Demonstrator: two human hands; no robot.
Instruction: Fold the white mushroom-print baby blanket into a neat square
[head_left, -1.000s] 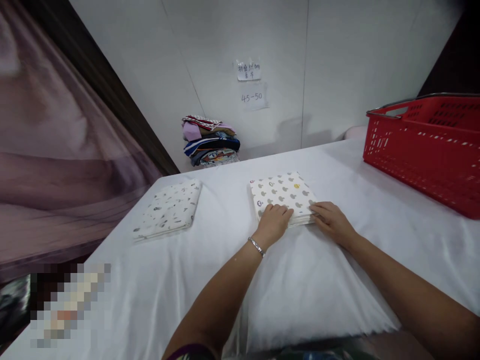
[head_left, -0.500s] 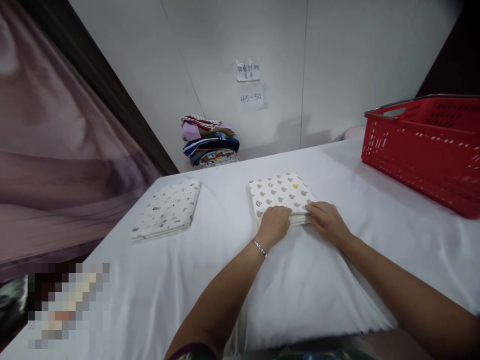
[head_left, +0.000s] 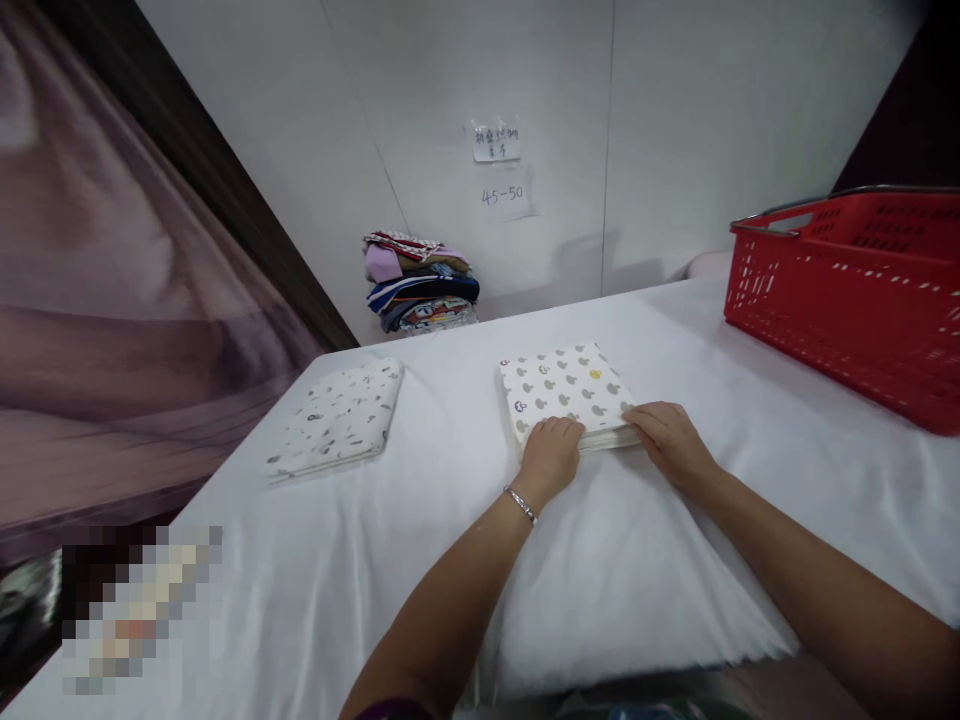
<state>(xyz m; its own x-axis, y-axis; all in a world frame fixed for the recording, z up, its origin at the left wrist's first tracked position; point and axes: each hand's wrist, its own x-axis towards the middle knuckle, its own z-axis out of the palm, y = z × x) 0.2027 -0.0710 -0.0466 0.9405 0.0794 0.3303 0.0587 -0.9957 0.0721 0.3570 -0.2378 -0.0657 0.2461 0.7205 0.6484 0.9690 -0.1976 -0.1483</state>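
A folded white cloth with grey mushroom-like prints and a few coloured ones lies in front of me, its layers showing along the near edge. My left hand grips that near edge left of its middle, fingers on top and thumb hidden. At the near right corner, my right hand pinches the cloth between fingers and thumb. Off to the left lies a second folded white cloth with small dark prints, touched by neither hand.
A white sheet covers the table. On the right stands a red plastic basket. Behind the far edge rises a stack of folded fabrics against the wall. A pinkish curtain hangs at the left.
My right hand has shifted slightly right, out to the corner of the mushroom-print cloth. My left hand stays at the near edge, a touch lower.
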